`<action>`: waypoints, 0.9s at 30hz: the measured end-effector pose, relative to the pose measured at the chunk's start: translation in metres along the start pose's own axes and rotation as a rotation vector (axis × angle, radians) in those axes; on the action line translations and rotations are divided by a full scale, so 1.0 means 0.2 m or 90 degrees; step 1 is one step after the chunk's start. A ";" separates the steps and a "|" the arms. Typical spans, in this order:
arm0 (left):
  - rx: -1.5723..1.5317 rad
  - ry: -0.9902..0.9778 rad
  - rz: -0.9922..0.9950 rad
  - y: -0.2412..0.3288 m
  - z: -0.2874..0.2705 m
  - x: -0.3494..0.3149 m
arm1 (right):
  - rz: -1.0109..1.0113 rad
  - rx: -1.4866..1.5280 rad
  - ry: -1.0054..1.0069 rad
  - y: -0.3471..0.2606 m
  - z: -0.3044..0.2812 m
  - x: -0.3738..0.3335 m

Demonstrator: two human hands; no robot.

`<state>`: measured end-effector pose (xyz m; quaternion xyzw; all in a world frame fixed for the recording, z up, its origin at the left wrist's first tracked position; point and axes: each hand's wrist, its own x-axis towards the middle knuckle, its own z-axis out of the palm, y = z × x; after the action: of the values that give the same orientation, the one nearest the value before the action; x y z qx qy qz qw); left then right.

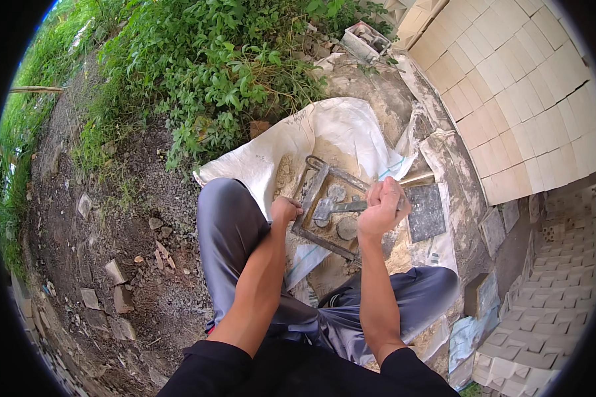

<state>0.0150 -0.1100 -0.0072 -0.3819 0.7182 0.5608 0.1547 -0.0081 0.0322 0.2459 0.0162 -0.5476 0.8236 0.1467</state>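
Observation:
A rectangular metal frame mould [314, 182] lies on a white sack [338, 129] spread on the ground and holds sandy mix. My left hand [285, 210] grips the frame's near left edge. My right hand [383, 207] is closed around the handle of a small metal trowel [332, 208], whose blade rests flat on the mix inside the frame. A round grey lump [346, 228] sits in the mould just below the blade.
A dark square tile [426, 212] lies right of the frame. Stacked pale blocks [516, 92] rise at the right, and patterned paving bricks [556, 311] fill the lower right. Weeds [218, 66] and loose stones [116, 271] cover the left ground. My knees flank the mould.

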 end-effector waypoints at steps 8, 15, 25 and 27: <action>-0.002 0.007 0.012 0.05 -0.01 -0.01 | -0.024 0.014 -0.055 0.18 -0.12 0.03; 0.029 0.005 0.051 0.08 0.03 -0.01 | -0.051 0.023 0.061 0.33 -0.12 0.02; -0.019 0.002 0.069 0.09 0.00 -0.03 | -0.007 -0.001 -0.029 -0.03 -0.06 0.06; -0.016 -0.003 0.063 0.05 0.00 -0.01 | -0.017 -0.053 -0.031 0.07 -0.07 0.02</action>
<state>0.0090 -0.1079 0.0003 -0.3469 0.7286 0.5775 0.1238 -0.0128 0.0410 0.2276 0.0375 -0.5847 0.7974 0.1444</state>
